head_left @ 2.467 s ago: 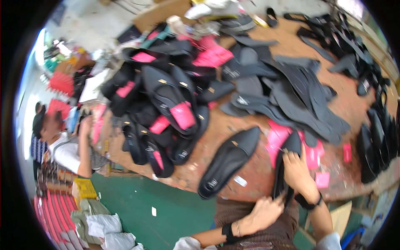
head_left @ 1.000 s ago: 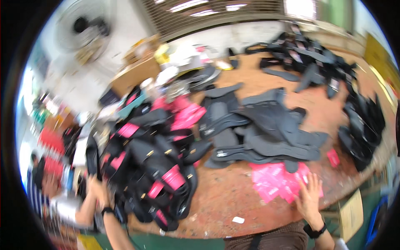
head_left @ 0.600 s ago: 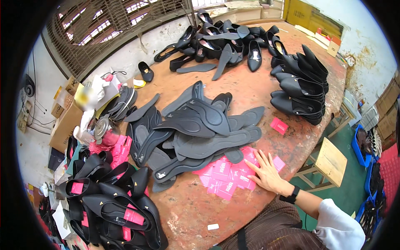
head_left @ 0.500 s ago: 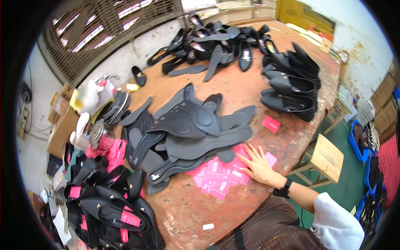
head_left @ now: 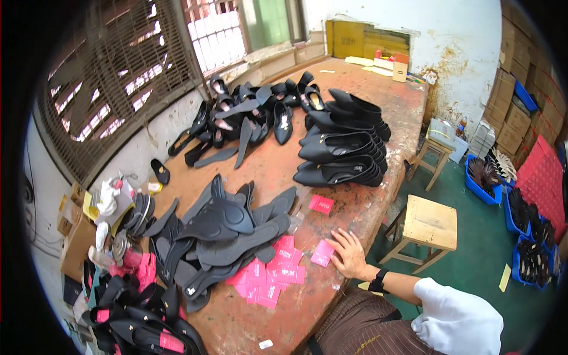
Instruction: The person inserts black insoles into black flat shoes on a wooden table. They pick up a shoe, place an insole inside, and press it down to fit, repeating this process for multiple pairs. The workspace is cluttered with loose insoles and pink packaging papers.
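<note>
My right hand [head_left: 349,255], with a dark band on its wrist, lies on the worktable with its fingers stretched out. Its fingertips are at the edge of a single pink card [head_left: 322,253]; whether they touch it is hard to tell. Left of that, several pink cards [head_left: 267,294] lie in an overlapping spread. They partly slip under a heap of dark grey shoe insoles [head_left: 242,251]. Farther off lies another, redder card [head_left: 320,204]. My left hand is out of view.
Rows of black pointed shoes [head_left: 343,148] stand at the table's right, with a loose heap of black shoes [head_left: 283,124] behind. More shoes [head_left: 142,337] with pink inserts crowd the near left. A wooden stool [head_left: 432,220] and blue baskets [head_left: 484,180] stand on the floor.
The view has swung to the right and up. My right hand has left the spread of pink cards and now rests farther right, by the single card.
</note>
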Available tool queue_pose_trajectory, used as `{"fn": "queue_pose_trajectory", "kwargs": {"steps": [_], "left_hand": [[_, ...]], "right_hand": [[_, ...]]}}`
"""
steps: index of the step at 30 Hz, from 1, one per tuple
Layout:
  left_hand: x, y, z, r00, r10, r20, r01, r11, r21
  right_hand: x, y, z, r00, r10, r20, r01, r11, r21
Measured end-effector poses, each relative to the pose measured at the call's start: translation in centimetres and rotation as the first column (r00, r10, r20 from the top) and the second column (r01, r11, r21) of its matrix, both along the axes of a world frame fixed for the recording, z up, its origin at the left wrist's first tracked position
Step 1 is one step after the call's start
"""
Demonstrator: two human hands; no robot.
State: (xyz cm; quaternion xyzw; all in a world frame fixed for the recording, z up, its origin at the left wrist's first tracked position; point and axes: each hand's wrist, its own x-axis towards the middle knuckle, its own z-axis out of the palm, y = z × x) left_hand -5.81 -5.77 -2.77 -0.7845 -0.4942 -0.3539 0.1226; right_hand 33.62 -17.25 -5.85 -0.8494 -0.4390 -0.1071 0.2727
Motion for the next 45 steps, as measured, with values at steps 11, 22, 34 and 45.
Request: {"fn": "queue_pose_trajectory", "kwargs": {"steps": [11,22,34,45], "left_hand": [[10.2,-3.0,1.8,0.945,-0.29,-0.152,0.214,0.899,-0.383],[9.0,-1.3,0.4,0.935,-0.271,-0.227,0.13,0.86,-0.494],[25.7,6.4,3.6,0.897,-0.257,-0.36,0.037,0.855,-0.517],[35.2,18.1,13.2,0.954,-0.039,-0.296,-0.12,0.857,-0.501]], "right_hand": [[0.0,-0.2,-0.7,1.0,-0.009,0.018,0.003,0.956,0.294],[-0.6,1.2,-0.3,0.997,0.041,-0.072,-0.017,0.952,0.305],[4.4,-2.1,5.0,0.679,0.425,-0.598,-0.42,0.894,0.157],[55.7,8.8,27.7,0.845,0.11,-0.524,-0.061,0.992,0.11]]}}
